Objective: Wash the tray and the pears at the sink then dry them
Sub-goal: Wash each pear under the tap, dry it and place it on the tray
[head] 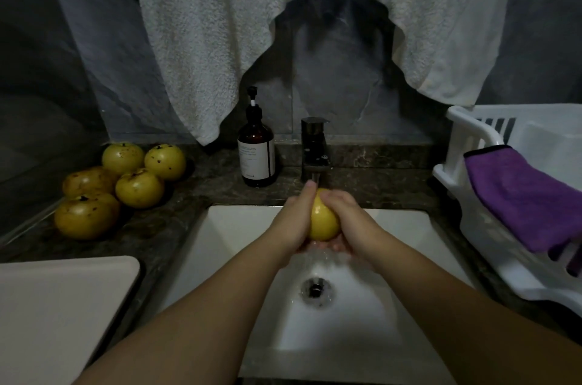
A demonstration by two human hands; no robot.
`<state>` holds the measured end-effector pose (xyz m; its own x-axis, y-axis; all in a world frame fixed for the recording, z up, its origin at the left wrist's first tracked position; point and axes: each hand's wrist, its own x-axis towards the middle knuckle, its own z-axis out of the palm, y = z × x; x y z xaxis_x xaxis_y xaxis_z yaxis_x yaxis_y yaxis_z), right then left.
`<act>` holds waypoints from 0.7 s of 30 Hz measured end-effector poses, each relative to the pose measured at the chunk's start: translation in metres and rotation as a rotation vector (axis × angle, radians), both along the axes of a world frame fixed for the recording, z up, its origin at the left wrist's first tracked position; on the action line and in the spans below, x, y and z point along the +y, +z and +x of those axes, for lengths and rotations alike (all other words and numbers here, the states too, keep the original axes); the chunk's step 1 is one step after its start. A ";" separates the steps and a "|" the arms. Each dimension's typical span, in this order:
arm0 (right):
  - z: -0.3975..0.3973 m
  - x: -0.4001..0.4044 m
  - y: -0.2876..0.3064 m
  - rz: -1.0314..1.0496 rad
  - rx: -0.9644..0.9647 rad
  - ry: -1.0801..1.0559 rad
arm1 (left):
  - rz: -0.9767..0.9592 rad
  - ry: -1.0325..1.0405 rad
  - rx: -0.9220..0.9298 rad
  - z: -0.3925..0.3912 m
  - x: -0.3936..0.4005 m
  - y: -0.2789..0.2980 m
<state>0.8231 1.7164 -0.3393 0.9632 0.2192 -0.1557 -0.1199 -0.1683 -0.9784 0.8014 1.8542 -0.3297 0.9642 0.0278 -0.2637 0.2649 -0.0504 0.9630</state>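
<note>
**Q:** Where is the fruit being washed, and how do I have hold of it?

**A:** One yellow pear (324,217) sits between my two palms, right under the tap (316,151), so the thin stream of water lands at its top, just by the fingertips. My left hand (294,221) lies along its left side with the fingers reaching up toward the spout; my right hand (349,221) wraps its right side, fingers curled over the top. Both are closed round the pear, cupping rather than squeezing, I judge so it can be turned and rubbed under the flow.

**Q:** What lies below and around the fingers?

**A:** Straight beneath them is the white sink (245,243), with the drain (316,289) nearer me, so run-off falls away. Off to the left of my left fingers, well apart on the dark counter (201,195), five more pears (126,183) wait in a cluster, spotted and probably unwashed. Nearer me on that side lies a pale flat slab, likely the tray (56,306). A brown pump bottle (255,155) stands just left of the tap. To the right of my right fingers, a white drying rack (472,195) holds a purple cloth (519,199), handy for drying. White towels (204,38) hang on the wall behind.
</note>
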 end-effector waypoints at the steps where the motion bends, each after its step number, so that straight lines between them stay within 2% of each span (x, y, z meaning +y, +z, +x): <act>1: 0.001 -0.002 0.000 -0.034 -0.059 -0.003 | -0.044 -0.021 0.070 -0.002 0.000 0.001; 3: -0.001 -0.001 0.000 -0.058 -0.040 0.016 | -0.011 -0.009 0.068 -0.001 -0.001 0.000; 5: -0.003 0.002 0.002 -0.011 0.096 -0.007 | 0.093 0.025 -0.029 0.002 -0.003 -0.004; 6: -0.004 0.004 0.004 -0.011 0.096 -0.025 | 0.076 0.033 -0.030 0.001 -0.004 -0.004; 9: 0.000 0.002 0.000 -0.041 -0.050 0.003 | -0.153 0.003 0.080 -0.005 -0.001 0.004; 13: -0.003 0.006 0.001 -0.034 0.071 0.008 | 0.025 0.052 -0.019 0.000 0.000 -0.001; 16: 0.001 0.005 -0.001 -0.079 -0.022 0.027 | -0.187 -0.003 0.107 -0.006 0.002 0.003; 17: 0.002 0.004 -0.002 -0.097 -0.040 0.029 | -0.193 -0.009 0.109 -0.005 0.003 0.004; 20: 0.001 0.008 0.000 -0.080 0.091 -0.004 | -0.008 0.078 -0.011 0.000 0.003 -0.002; 21: 0.000 0.010 0.001 -0.086 0.074 -0.014 | -0.010 0.091 -0.009 -0.001 0.002 -0.001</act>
<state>0.8236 1.7268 -0.3388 0.9512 0.1889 -0.2440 -0.1939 -0.2492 -0.9488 0.8004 1.8565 -0.3308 0.9602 0.1124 -0.2558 0.2593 -0.0172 0.9657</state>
